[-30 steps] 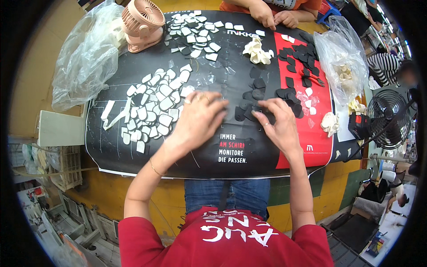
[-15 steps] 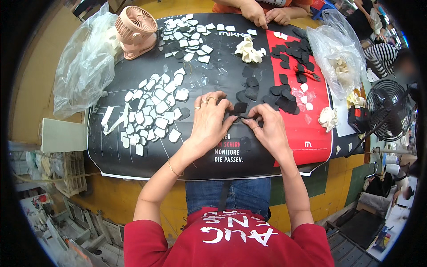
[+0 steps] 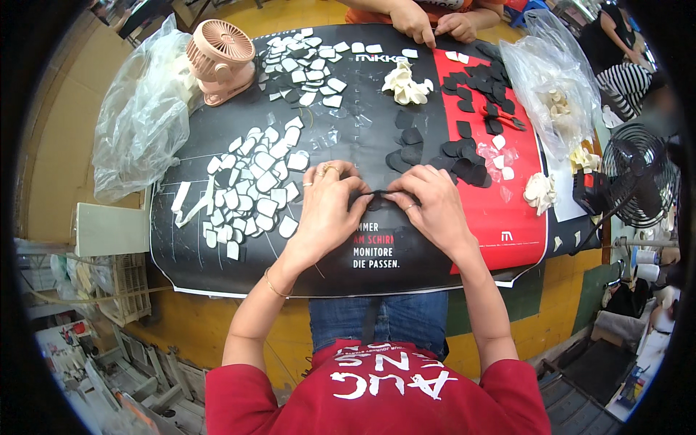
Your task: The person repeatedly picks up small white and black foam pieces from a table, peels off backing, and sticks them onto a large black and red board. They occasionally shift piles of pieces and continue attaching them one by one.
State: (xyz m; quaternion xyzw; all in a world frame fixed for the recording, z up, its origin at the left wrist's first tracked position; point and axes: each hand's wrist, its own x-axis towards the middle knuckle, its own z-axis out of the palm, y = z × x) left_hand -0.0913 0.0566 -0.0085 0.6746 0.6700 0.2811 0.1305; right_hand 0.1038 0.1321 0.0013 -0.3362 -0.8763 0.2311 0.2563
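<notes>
Pinching a small black piece (image 3: pixel 378 193) between fingertips of left hand (image 3: pixel 330 212) and right hand (image 3: pixel 433 208), seemingly working its edge, likely needing steady, even pressure next.

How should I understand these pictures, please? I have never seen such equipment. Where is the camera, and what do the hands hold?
There is no machine here: you see a person's bare left hand and right hand. All the pictures come from one wide camera worn on the head, looking down, so straight edges look bent. The work surface is a black and red sheet. White pieces lie mostly at the left, black pieces mostly at the right, and a pink fan stands at the far left. Both hands pinch a small dark piece; its exact shape is hard to tell. Another person's hands are at the far edge.
</notes>
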